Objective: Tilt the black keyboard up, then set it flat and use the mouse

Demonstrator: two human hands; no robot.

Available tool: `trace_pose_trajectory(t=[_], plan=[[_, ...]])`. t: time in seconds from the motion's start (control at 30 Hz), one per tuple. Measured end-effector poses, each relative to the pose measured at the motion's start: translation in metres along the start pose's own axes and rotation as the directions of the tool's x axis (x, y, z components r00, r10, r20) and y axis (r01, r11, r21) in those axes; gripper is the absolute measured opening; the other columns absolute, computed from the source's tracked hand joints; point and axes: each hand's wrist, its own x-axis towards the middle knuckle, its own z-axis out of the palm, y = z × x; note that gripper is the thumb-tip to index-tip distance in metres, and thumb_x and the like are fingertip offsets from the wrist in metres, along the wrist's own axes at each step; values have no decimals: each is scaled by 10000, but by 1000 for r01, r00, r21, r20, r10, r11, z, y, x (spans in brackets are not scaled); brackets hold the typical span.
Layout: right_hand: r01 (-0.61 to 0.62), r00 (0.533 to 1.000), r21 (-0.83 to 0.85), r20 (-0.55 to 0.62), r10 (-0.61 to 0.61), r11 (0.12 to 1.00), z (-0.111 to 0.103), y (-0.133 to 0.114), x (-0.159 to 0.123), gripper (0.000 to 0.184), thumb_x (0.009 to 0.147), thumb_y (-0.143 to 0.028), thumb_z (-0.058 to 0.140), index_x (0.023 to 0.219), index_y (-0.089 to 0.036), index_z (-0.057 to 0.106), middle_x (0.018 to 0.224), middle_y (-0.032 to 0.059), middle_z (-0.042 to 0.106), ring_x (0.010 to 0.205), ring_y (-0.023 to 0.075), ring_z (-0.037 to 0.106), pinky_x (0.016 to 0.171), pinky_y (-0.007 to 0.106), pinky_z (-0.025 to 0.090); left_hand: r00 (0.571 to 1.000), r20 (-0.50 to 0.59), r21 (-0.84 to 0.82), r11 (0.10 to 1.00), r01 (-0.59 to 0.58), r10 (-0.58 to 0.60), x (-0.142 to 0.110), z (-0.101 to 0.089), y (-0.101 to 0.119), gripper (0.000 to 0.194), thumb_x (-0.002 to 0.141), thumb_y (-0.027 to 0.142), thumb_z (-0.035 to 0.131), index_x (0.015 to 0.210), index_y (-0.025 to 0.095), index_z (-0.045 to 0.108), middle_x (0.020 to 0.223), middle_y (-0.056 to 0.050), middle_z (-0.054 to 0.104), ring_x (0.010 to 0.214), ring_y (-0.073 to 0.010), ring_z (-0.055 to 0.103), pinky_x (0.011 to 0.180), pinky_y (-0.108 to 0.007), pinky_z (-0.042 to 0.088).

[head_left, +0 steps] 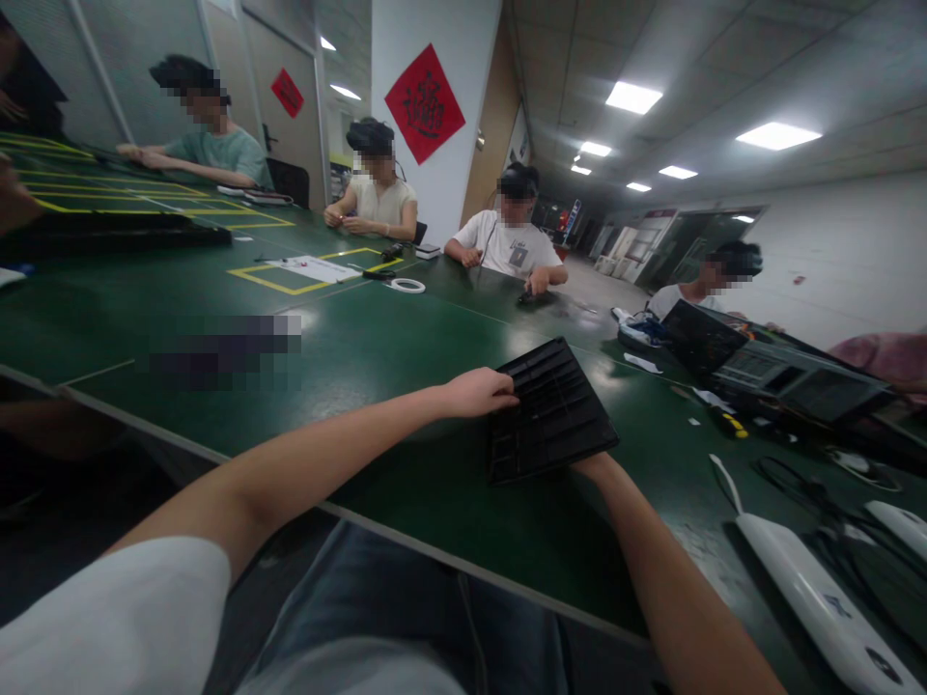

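A black compartment tray [554, 410], divided by thin ridges, is tilted up in front of me above the green table. My right hand [592, 465] holds it from beneath; only the wrist and heel of the hand show, and the fingers are hidden behind the tray. At the tray's left side, my left hand [479, 392] is closed, its fingers curled over the edge into the compartments. Whatever lies between those fingertips, if anything, is hidden.
On the green table [391, 347] are a white tape roll [407, 286], a white paper [315, 269] within yellow tape, and a white power strip [818, 598] with cables. An opened computer case [797, 372] stands at right. Several people sit across the table.
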Motion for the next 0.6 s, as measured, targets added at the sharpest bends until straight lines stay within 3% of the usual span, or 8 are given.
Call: trace_pose_trajectory(t=[0.1,0.2,0.3,0.43,0.53,0.6], plan=[[-20,1000,-15,15,20,1000,-2,4,-1,368,872,-403,441,1193,-284,576,1292,4,577,1216,206,505,1070,398,392,999,-29,73,996,41,-38,0,4,3,331,912,360,415,734,154,602,644,-36,603,581,-141,551,518,-241,323],[-1,1000,-34,23,2,999,-2,-1,-2,364,866,-365,459,1202,-273,567,1305,9,567,1220,212,501,1072,411,388,999,-44,90,996,29,-26,-1,4,4,276,900,326,435,766,153,603,701,-47,618,629,-149,564,545,-241,348],[4,1000,-21,-3,-4,1000,1,-9,-3,387,843,-378,500,1207,-260,556,1304,24,566,1213,219,503,1082,430,367,996,-52,26,997,-69,70,-3,1,1,108,829,191,510,872,154,602,828,-49,642,744,-148,585,634,-228,401],[-27,999,94,-16,29,995,3,-13,-2,366,830,-418,525,1160,-269,585,1264,35,595,1184,228,527,1080,433,368,986,-83,-45,988,-151,147,-4,1,-4,125,724,116,547,833,151,596,830,-43,620,761,-149,567,688,-246,424],[-52,999,143,1,53,988,7,-13,0,387,825,-453,530,1148,-251,595,1242,43,610,1184,221,525,1064,421,387,988,-151,-313,950,-12,-37,-1,4,-3,93,679,110,536,759,154,550,704,-12,569,645,-122,527,618,-244,424],[-75,997,134,17,74,988,11,-14,3,389,853,-463,477,1139,-232,605,1194,47,638,1173,205,531,1052,411,399,950,-134,-643,754,133,-282,2,7,0,58,691,107,485,721,155,499,656,-5,539,583,-104,504,558,-231,417]])
